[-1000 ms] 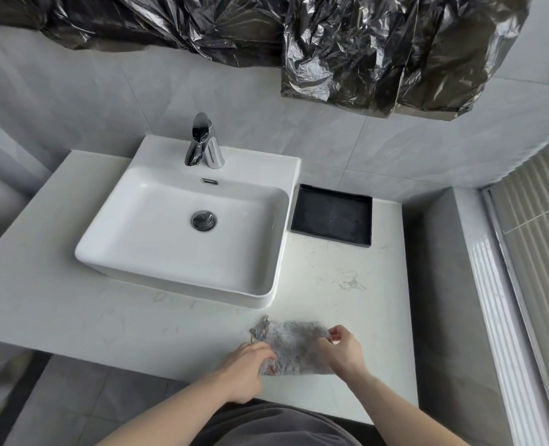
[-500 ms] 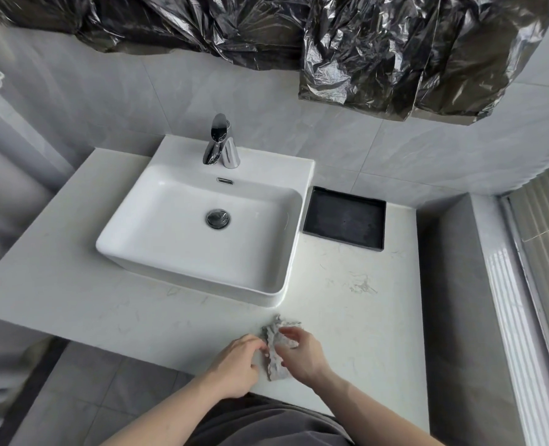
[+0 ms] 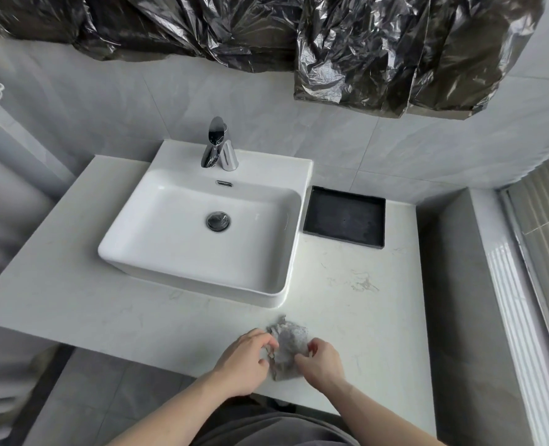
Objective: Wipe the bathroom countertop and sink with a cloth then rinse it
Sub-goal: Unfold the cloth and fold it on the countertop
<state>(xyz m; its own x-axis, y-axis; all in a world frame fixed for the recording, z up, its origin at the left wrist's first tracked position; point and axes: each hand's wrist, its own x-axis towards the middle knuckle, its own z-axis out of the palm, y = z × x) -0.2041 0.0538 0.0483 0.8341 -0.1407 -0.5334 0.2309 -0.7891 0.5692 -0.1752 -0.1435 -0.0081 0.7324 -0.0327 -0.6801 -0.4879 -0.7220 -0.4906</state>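
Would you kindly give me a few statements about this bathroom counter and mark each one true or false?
1. Both hands, left hand and right hand, hold the grey cloth. True.
2. The cloth lies inside the sink. False: it is on the countertop, in front of the sink.
3. The black tray sits right of the sink. True.
4. Water runs from the faucet. False: no stream shows.

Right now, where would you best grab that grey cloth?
From above, at the middle of the grey cloth: it lies folded and crumpled on the countertop, with the left hand and right hand pinching its side edges.
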